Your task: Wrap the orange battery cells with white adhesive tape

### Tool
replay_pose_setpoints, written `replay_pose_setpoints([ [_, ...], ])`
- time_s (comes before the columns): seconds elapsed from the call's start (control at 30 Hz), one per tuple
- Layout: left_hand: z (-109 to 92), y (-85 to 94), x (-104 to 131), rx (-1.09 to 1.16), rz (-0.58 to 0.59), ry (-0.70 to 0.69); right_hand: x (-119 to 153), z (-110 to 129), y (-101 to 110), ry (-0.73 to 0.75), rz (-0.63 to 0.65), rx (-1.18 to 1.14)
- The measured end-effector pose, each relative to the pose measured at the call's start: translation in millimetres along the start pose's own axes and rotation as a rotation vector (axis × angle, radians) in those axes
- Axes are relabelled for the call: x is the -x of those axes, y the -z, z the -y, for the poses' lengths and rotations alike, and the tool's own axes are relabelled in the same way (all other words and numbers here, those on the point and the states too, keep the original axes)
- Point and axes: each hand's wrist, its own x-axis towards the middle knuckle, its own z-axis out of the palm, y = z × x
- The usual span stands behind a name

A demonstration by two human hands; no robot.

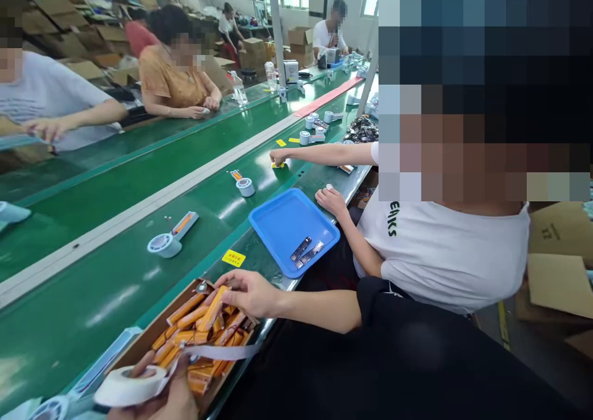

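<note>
The right grip (252, 293) pinches an orange battery (214, 309), the left grip (178, 395) a tape roll (124, 388), its strip (227, 351) best kept untwisted.

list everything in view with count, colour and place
work surface: one, green, running into the distance
open box: one, brown, front
orange cylinders: many, uncountable, orange, in box
tray: one, blue, beyond box
strips: two, dark and silvery, in tray
yellow labels: at least four, yellow, one near box, others farther
handled devices: several, pale blue, along surface
parts pile: one, dark, far right
bottles: two, clear, far side
cartons: many, brown, background
co-workers: at least six, pale, orange and red tops, both sides
tape roll: one, white, in left hand
left hand: one, bare, bottom left
right hand: one, bare, gripping a cylinder over box
</note>
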Motion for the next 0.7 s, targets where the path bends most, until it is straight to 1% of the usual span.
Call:
replay_pose_setpoints([
  [0.07, -8, -1.1, 3, 0.002, -0.049, 0.088, -4, 0, 5, -0.029, -0.014, -0.199],
  [0.1, -11, -1.4, 4, -0.015, -0.083, 0.118, -6, 0, 7, -0.036, -0.017, -0.262],
  [0.13, -12, -1.9, 4, -0.037, -0.094, 0.133, -7, 1, 8, -0.033, -0.013, -0.277],
  [0.17, -10, -2.6, 4, -0.057, -0.083, 0.139, -8, 3, 9, -0.032, 0.01, -0.231],
  [0.2, -8, -3.6, 3, -0.068, -0.042, 0.141, -9, 4, 10, -0.033, 0.049, -0.139],
  [0.27, 1, -6.7, 1, -0.044, 0.108, 0.144, -6, 9, 10, 0.0, 0.091, 0.051],
  [0.33, 11, -10.8, -2, 0.024, 0.262, 0.149, -1, 16, 9, 0.102, 0.026, 0.14],
  [0.37, 14, -12.8, -2, 0.053, 0.314, 0.143, 3, 20, 8, 0.162, -0.025, 0.155],
  [0.43, 17, -16.0, -2, 0.083, 0.379, 0.103, 10, 28, 8, 0.25, -0.111, 0.169],
  [0.5, 16, -17.6, 1, 0.096, 0.422, 0.042, 14, 36, 10, 0.295, -0.158, 0.219],
  [0.57, 14, -16.8, 4, 0.112, 0.455, -0.01, 17, 41, 12, 0.266, -0.148, 0.309],
  [0.63, 12, -14.1, 7, 0.123, 0.502, -0.047, 18, 45, 13, 0.198, -0.095, 0.397],
  [0.7, 12, -11.0, 10, 0.127, 0.547, -0.065, 19, 47, 12, 0.188, -0.067, 0.423],
])
